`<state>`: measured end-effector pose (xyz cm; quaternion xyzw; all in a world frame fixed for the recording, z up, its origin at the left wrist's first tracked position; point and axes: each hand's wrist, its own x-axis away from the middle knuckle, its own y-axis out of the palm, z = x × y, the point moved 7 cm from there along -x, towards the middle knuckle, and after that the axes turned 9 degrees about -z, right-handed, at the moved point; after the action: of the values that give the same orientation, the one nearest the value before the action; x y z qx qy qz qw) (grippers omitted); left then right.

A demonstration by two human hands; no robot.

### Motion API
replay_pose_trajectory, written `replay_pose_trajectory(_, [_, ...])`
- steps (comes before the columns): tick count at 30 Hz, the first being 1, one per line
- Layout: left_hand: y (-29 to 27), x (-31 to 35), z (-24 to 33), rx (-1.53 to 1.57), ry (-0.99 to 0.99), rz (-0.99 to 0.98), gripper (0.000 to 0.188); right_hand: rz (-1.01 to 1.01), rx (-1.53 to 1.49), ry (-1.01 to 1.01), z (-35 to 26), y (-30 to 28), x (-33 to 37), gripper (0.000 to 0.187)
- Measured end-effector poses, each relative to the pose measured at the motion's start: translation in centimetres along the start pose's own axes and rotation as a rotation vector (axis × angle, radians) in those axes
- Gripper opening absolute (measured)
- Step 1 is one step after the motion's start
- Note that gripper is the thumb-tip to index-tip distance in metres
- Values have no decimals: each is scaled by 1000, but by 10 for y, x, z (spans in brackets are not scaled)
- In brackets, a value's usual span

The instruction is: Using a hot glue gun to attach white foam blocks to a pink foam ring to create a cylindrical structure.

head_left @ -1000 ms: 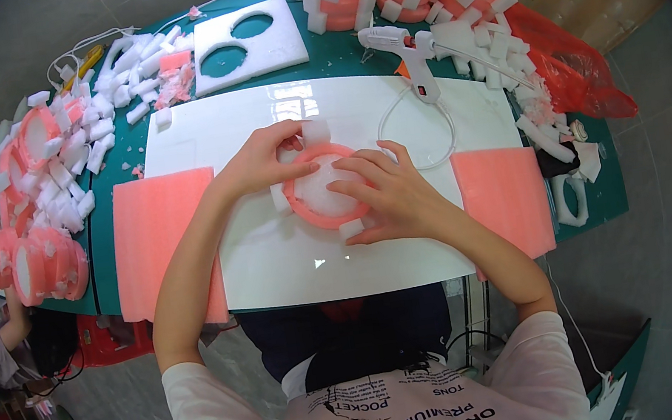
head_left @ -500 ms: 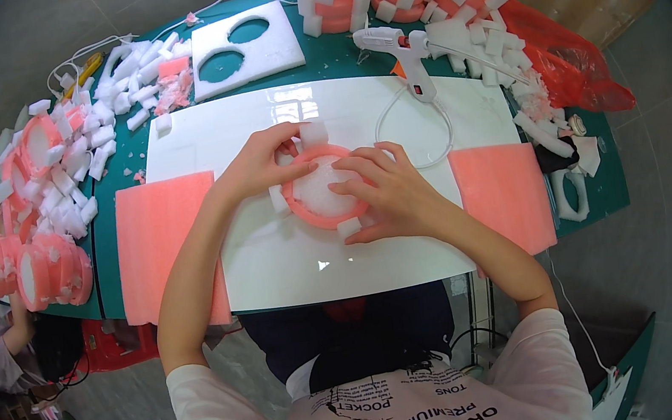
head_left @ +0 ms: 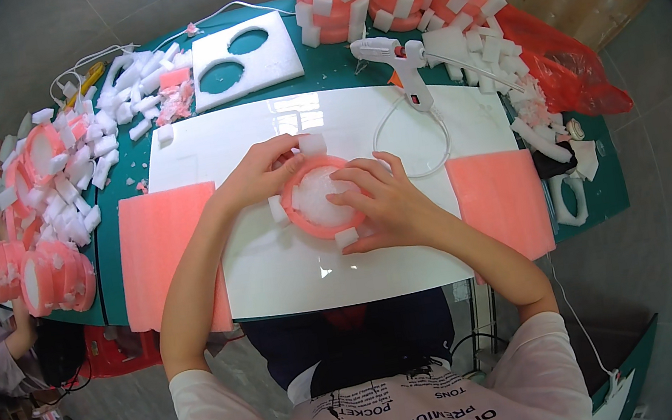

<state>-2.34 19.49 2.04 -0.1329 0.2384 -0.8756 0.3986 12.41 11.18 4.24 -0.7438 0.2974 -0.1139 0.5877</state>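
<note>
On the white board lies a round foam piece with a pink rim (head_left: 299, 219) and a white centre (head_left: 315, 194). White foam blocks sit around its rim: one at the far side (head_left: 311, 145), one at the left (head_left: 277, 210), one at the near side (head_left: 347, 238). My left hand (head_left: 260, 172) is closed on the far block, with thumb and fingertips at its left edge. Curved over the right part of the round piece, my right hand (head_left: 391, 206) rests its fingertips on the white centre and rim, with its thumb by the near block.
A white glue gun (head_left: 401, 63) lies beyond my right hand, its cable looping on the white board (head_left: 277, 283). Pink foam sheets flank the board, left (head_left: 167, 259) and right (head_left: 498, 204). Loose foam blocks (head_left: 64, 197) and finished-looking round pieces (head_left: 333, 4) crowd the edges. Another person sits far left.
My left thumb has drawn back from the rim toward the far block. My right hand stays on the round piece. The whole view has shifted slightly.
</note>
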Motion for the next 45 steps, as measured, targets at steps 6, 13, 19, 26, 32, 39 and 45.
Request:
replay_pose_trajectory(6, [-2, -1, -20, 150, -1, 59, 31, 19, 2, -11, 0, 0, -1, 69])
replay_pose_trajectory(13, [-2, -2, -17, 186, -86, 113, 36, 10, -1, -23, -1, 0, -1, 67])
replay_pose_trajectory(19, [-2, -3, -17, 192, -22, 106, 34, 0, -9, -23, -2, -1, -3, 66])
replay_pose_trajectory(26, [-1, -4, -18, 170, -87, 52, 33, -8, -25, -14, -1, -1, -1, 67])
replay_pose_trajectory(32, [-1, -3, 3, 154, -66, 57, 31, -6, -42, -17, 0, 0, -2, 67])
replay_pose_trajectory(39, [0, -3, 4, 86, -115, -2, 29, -5, -38, -18, -2, -1, -2, 67])
replay_pose_trajectory(45, [0, -2, 4, 106, -103, 53, 28, -13, -49, -15, -1, 0, -2, 67])
